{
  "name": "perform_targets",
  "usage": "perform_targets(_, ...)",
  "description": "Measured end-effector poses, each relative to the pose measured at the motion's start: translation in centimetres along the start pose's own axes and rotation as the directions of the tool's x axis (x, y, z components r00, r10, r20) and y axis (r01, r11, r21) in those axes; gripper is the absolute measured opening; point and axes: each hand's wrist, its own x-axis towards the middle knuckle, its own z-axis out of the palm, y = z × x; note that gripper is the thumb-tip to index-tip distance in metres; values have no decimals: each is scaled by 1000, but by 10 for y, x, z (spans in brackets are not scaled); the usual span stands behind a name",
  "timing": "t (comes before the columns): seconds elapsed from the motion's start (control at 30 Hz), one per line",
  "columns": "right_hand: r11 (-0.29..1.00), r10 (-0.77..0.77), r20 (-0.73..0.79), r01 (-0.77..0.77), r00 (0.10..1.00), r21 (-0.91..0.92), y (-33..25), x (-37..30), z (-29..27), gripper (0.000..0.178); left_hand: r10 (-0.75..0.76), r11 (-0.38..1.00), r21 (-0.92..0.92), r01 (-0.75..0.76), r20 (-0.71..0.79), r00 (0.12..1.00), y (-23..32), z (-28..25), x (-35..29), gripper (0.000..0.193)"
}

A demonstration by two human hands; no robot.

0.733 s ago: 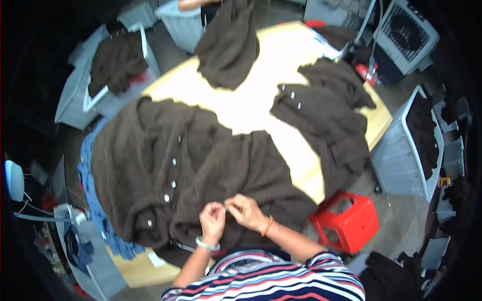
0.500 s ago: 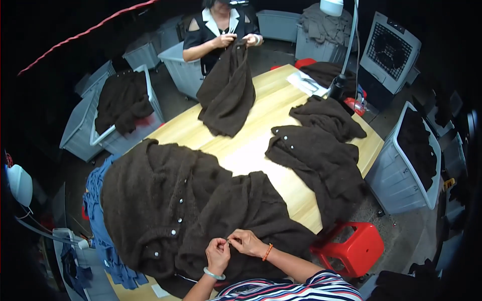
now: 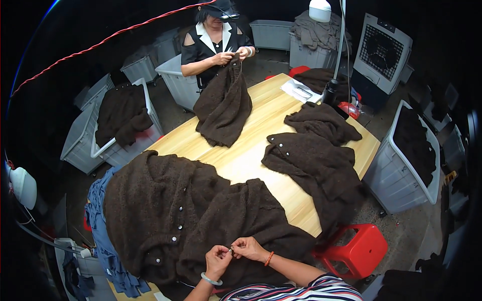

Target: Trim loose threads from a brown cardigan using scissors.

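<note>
Dark brown fuzzy knit cardigan [image 3: 201, 220] lies under both hands; left hand [image 3: 217, 259] and right hand [image 3: 248, 248] fingertips pinch a small silver button [image 3: 231, 249] between them.

We take the pale wooden tabletop [image 3: 241, 160] as our landmark. On its near left end lies the large dark brown knitted cardigan [image 3: 181, 215], and at that garment's near edge our left hand [image 3: 217, 261] and right hand [image 3: 249, 248] meet, fingertips touching. On the tabletop's right side lies a second brown knitted garment [image 3: 314, 165], spilling over the edge above the red plastic stool [image 3: 357, 250]. Behind the far end a person holds a third brown garment [image 3: 224, 108] that hangs onto the tabletop. A grey plastic crate [image 3: 401, 165] stands right of it.
</note>
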Motion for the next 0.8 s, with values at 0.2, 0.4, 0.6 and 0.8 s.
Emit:
perform_targets(0.2,781,-367,119,375,922,-500,-23,-3,2,10,-281,578,-643,503,422,862,-11,-20,12,3)
perform_targets(0.4,738,-247,171,300,954,-605,-34,-3,-20,18,-244,712,-601,362,272,931,-4,-28,21,9)
perform_targets(0.6,791,-176,163,238,971,-564,-25,-18,-32,18,-107,983,-157,94,-74,991,-10,-17,4,21)
perform_targets(0.8,745,-220,139,258,965,-615,-41,-17,-26,14,241,783,395,-480,518,821,53,21,24,68)
